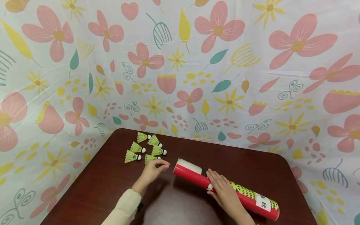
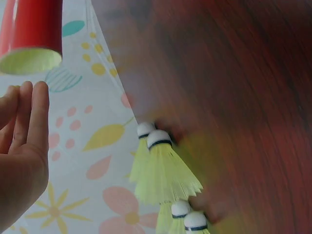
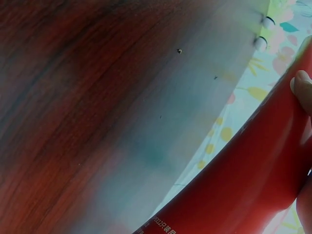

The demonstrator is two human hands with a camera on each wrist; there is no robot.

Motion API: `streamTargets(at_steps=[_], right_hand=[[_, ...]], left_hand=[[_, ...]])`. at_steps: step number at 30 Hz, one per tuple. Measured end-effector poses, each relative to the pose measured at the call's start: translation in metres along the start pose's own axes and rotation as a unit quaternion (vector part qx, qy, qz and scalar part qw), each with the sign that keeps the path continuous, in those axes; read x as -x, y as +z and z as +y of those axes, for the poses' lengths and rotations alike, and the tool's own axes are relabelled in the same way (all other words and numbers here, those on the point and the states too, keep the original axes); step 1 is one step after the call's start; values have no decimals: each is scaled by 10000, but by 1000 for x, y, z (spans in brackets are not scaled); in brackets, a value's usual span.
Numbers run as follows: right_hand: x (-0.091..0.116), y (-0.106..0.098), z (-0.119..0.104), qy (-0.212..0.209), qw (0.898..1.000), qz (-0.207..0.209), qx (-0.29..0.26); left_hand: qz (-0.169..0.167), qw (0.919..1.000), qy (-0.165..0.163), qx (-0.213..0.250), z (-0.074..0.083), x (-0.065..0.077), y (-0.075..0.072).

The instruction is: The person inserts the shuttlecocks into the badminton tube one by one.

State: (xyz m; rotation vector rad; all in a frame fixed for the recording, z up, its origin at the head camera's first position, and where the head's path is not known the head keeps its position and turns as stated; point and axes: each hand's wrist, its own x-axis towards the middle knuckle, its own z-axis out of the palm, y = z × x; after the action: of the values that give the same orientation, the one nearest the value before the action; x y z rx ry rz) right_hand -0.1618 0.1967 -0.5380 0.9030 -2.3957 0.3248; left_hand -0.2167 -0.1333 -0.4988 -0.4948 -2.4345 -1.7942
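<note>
A long red cardboard shuttlecock tube [image 1: 191, 175] lies slanted over the right half of the table, its near-left end facing my left hand [image 1: 152, 172]. Across the tube's middle, my right hand [image 1: 226, 197] grips it, fingers over the top and the thumb [image 3: 303, 90] on its side. In the left wrist view, the tube's round mouth [image 2: 31, 61] is uncovered, with the left fingertips just short of it. Those fingers are fairly straight, the thumb close to them, and nothing shows between them. Behind the left hand lies a yellow shuttlecock [image 1: 150, 158], partly hidden by it.
Several more yellow shuttlecocks [image 1: 135, 148] with white heads lie grouped at the table's back left. The dark brown table [image 1: 225, 159] has a glossy top. A white cloth [image 1: 180, 62] printed with flowers hangs around its back and sides.
</note>
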Motion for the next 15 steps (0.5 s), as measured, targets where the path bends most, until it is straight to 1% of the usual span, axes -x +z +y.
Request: streamTargets(at_steps=[2,6,9,11,15], right_hand=[[0,0,0,19,10000,-12,38],[0,0,0,15,10000,3,90],[0,0,0,15,9999,89,76],[1,1,0,24,9999,111,59],[1,1,0,35,9999,102,10]], left_hand=[[237,9996,-33,-130,-11,-1,-4],[750,9964,-25,-404,-18,-1,-13],[1100,9919,79,-634,-22,-1,-20],[1358,9872,67,-828,-23,-1,-25],[1915,9747,-186,-1142,-29,-2,-31]])
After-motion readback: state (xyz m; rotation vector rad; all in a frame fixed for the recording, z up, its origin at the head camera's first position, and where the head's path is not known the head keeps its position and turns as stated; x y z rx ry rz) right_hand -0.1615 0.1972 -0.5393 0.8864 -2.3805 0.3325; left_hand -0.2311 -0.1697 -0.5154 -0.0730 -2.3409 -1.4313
